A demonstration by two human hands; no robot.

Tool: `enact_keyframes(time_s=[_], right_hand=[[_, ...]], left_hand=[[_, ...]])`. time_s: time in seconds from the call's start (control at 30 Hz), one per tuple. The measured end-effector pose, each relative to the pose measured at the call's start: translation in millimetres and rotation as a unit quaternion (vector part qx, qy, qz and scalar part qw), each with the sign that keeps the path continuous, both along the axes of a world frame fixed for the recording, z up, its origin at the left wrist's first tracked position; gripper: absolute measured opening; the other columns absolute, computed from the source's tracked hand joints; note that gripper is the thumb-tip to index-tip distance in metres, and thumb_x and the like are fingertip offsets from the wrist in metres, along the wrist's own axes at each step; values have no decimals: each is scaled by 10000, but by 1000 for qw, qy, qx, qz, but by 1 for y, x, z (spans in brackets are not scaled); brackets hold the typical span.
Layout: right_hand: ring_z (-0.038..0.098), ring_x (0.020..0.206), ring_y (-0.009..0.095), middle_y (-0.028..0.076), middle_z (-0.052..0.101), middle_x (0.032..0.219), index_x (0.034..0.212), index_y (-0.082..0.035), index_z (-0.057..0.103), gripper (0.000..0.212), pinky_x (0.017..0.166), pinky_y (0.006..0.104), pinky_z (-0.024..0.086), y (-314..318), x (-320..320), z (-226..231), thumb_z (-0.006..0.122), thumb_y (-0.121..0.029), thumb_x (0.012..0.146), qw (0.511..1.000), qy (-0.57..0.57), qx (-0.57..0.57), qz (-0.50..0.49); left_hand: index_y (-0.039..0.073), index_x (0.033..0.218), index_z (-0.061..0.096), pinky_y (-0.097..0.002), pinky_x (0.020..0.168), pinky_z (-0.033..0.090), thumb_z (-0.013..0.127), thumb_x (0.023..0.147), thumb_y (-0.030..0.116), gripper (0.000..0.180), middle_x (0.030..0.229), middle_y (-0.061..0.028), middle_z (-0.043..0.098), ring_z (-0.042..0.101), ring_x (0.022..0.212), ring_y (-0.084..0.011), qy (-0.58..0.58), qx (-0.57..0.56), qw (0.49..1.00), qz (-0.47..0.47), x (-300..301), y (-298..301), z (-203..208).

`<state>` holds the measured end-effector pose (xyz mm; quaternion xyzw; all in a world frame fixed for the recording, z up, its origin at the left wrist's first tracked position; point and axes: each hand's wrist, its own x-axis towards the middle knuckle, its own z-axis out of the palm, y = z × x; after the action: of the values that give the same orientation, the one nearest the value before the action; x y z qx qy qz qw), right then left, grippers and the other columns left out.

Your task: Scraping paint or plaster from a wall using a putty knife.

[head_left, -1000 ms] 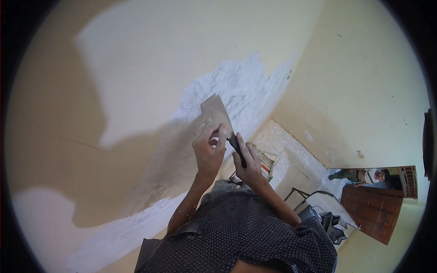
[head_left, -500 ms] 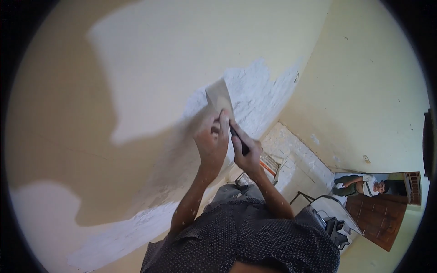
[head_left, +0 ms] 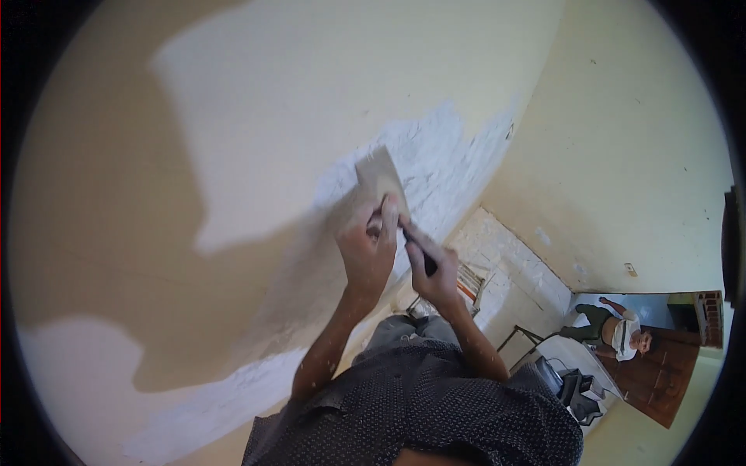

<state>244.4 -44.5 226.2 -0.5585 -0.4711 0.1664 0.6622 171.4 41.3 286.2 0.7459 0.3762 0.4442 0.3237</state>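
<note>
My right hand (head_left: pixel 437 276) is closed round the dark handle of a wide-bladed scraper (head_left: pixel 380 172). My left hand (head_left: pixel 365 256) has its fingers bent against the lower part of the blade, thumb and fingertips close together. The blade's far edge lies at or very near the wall, at the left side of a rough white patch (head_left: pixel 439 151) in the cream paint (head_left: pixel 272 116). Whether it touches cannot be made out. Pale dust covers my fingers, and light specks dot my left forearm.
Another rough white strip (head_left: pixel 225 396) runs low along this wall. A corner leads to a second wall (head_left: pixel 622 171) with a socket (head_left: pixel 630 269). Below are a debris-strewn floor (head_left: pixel 509 291), a table (head_left: pixel 614 377) bearing dark items, and a person (head_left: pixel 622 334) by a brown door (head_left: pixel 660 380).
The scraper and both hands sit slightly lower and further right, with the wall view shifting a little too. The person near the door has changed posture, one arm now stretched out.
</note>
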Motion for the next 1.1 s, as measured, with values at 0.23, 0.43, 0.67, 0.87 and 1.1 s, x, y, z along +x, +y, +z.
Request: enact_keyframes(time_s=[0.23, 0.43, 0.67, 0.87, 1.1], right_hand=[[596, 1100, 215, 147, 627, 1185, 1275, -49, 554, 399, 894, 279, 465, 7, 11, 3, 522, 37, 886, 997, 68, -27, 8], [570, 1126, 159, 147, 629, 1189, 1276, -21, 544, 366, 912, 267, 439, 32, 43, 13, 503, 2, 913, 989, 144, -26, 5], [563, 1134, 164, 163, 627, 1190, 1274, -18, 545, 359, 954, 289, 413, 30, 46, 14, 508, -13, 918, 984, 176, -22, 4], [548, 1109, 123, 174, 621, 1196, 1284, -18, 535, 356, 924, 275, 430, 38, 45, 1, 480, -16, 933, 992, 121, 10, -17], [516, 1171, 153, 159, 601, 1233, 1278, 25, 524, 345, 985, 281, 387, 32, 55, 11, 467, -32, 943, 985, 168, 4, 24]], left_hand=[[-25, 767, 581, -228, 511, 419, 582, 936, 185, 270, 591, -26, 567, 517, 581, -48, 11, -49, 999, 4, 17, 2, 5], [-31, 773, 588, -268, 511, 420, 585, 927, 185, 265, 608, -79, 569, 514, 562, -96, -20, -2, 998, -57, 44, 23, 8], [-33, 763, 569, -271, 502, 361, 581, 928, 199, 285, 571, -45, 486, 427, 583, -64, -10, -33, 995, -96, 53, 24, 20], [-39, 768, 591, -280, 501, 399, 562, 937, 189, 286, 569, -101, 512, 483, 534, -116, 43, 17, 994, -102, 63, 46, 9], [-51, 773, 574, -285, 533, 410, 575, 932, 221, 314, 603, -85, 518, 473, 576, -103, 45, 13, 997, -65, 74, 42, 21]])
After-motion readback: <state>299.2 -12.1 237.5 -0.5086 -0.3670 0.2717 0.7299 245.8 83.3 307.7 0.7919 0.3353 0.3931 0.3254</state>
